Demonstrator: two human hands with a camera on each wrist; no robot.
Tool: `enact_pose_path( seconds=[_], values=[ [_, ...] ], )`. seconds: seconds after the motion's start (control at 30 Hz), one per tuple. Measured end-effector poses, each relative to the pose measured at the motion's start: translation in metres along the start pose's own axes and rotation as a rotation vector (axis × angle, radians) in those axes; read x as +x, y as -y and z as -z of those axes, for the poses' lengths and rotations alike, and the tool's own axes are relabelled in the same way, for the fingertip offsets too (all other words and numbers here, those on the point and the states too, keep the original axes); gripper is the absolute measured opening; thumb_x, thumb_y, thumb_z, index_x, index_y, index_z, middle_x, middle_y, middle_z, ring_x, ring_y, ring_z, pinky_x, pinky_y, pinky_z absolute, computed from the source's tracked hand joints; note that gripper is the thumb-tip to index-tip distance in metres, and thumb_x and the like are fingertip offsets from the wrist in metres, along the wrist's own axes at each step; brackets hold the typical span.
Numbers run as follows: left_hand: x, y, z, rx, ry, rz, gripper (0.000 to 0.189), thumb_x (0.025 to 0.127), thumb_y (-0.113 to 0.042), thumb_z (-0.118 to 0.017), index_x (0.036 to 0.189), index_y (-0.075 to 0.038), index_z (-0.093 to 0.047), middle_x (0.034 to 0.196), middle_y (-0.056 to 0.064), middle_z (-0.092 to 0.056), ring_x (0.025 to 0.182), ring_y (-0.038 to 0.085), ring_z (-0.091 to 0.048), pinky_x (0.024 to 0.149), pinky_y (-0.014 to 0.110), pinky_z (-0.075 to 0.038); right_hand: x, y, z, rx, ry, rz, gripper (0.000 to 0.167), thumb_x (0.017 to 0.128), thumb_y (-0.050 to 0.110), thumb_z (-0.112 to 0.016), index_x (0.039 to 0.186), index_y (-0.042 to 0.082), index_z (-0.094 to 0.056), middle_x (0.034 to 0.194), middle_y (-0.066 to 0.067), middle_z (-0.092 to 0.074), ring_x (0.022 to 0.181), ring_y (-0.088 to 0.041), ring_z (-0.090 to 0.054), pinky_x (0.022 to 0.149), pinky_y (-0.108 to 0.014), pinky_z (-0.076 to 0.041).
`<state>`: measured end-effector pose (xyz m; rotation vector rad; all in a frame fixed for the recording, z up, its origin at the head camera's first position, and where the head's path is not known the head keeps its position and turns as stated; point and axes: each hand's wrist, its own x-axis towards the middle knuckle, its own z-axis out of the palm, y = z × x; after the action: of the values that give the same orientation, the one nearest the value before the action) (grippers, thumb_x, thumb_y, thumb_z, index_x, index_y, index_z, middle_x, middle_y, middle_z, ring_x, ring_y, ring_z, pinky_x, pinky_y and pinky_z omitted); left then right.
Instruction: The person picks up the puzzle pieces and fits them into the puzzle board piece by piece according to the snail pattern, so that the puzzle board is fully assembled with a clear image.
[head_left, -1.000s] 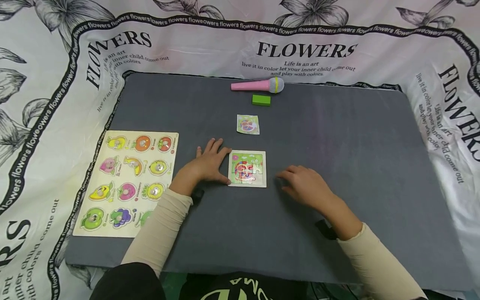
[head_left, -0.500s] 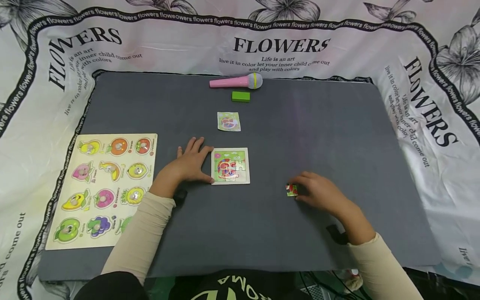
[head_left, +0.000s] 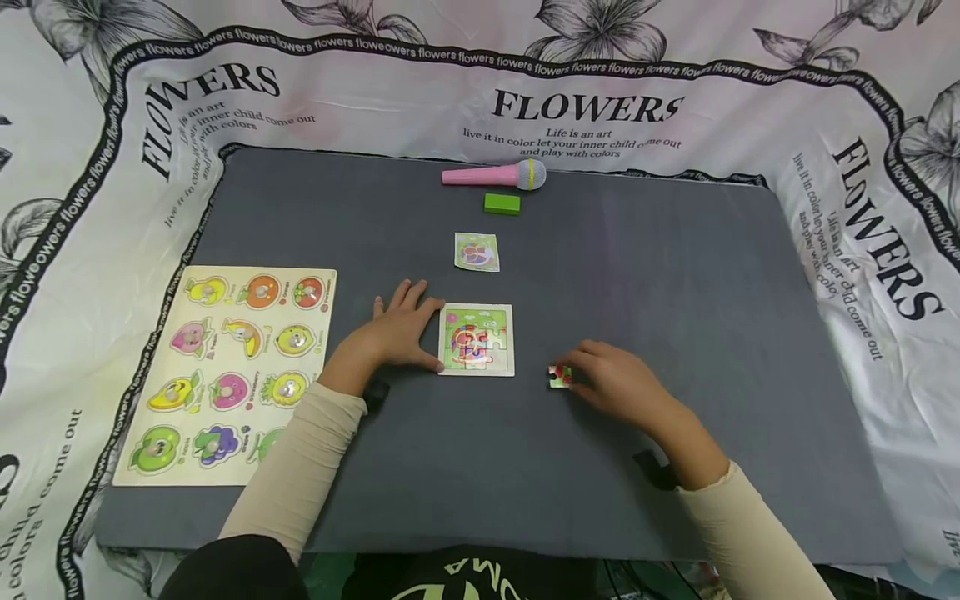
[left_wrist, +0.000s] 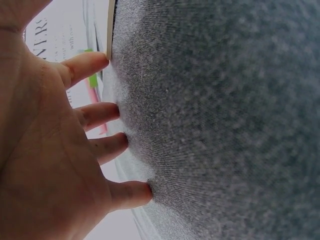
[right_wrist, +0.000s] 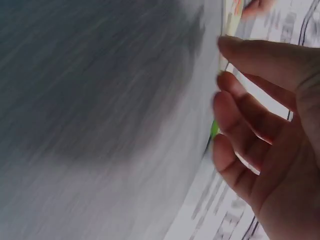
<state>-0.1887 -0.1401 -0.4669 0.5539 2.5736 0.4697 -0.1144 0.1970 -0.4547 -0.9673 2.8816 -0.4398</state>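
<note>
A small jigsaw puzzle (head_left: 486, 321) in a pale square frame lies mid-table, with a pink-and-red picture on green and a paler lower right part. Spread fingers of my left hand (head_left: 392, 333) rest at its left edge, thumb and index finger at the frame's corners; the left wrist view has the left hand (left_wrist: 60, 130) with fingertips on the grey table. To the right of the puzzle, my right hand (head_left: 618, 379) pinches a small red and green puzzle piece (head_left: 560, 377) between thumb and fingers. In the right wrist view, my right hand (right_wrist: 270, 110) mostly hides the piece.
On the left lies a fruit puzzle board (head_left: 243, 337), partly under my left forearm. Beyond the jigsaw are a small picture card (head_left: 477, 252), a green block (head_left: 502, 204) and a pink toy microphone (head_left: 495, 174). The grey table (head_left: 712, 292) is bordered by a flower-print cloth (head_left: 360, 108).
A puzzle piece came into view in my right hand, which moved right, then back left closer to the jigsaw. My left hand stayed at the frame. The head view shifted slightly.
</note>
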Motion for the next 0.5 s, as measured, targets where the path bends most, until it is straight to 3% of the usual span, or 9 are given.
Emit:
enact_pose_path(
  seconds=[0.2,0.5],
  values=[
    [0.000,-0.001,-0.002,0.002,0.003,0.004,0.102,0.070,-0.051,-0.083,0.152,-0.018,-0.031,0.162,0.018,-0.004,0.149,0.039,0.005,0.109,0.072,-0.007,0.041,0.021,-0.017,0.018,-0.066,0.130,0.027,0.080,0.012,-0.080,0.106,0.013,-0.073,0.098,-0.001,-0.065,0.084,-0.016,-0.062,0.071,-0.035,-0.052],
    [-0.001,-0.001,0.000,0.000,-0.013,0.006,0.101,0.070,-0.050,-0.084,0.151,-0.018,-0.032,0.162,0.018,-0.005,0.149,0.039,0.004,0.109,0.072,-0.006,0.062,0.026,-0.036,0.058,-0.070,0.152,0.021,0.082,0.010,-0.077,0.102,0.014,-0.074,0.100,-0.001,-0.065,0.088,-0.018,-0.061,0.075,-0.036,-0.052]
  ],
)
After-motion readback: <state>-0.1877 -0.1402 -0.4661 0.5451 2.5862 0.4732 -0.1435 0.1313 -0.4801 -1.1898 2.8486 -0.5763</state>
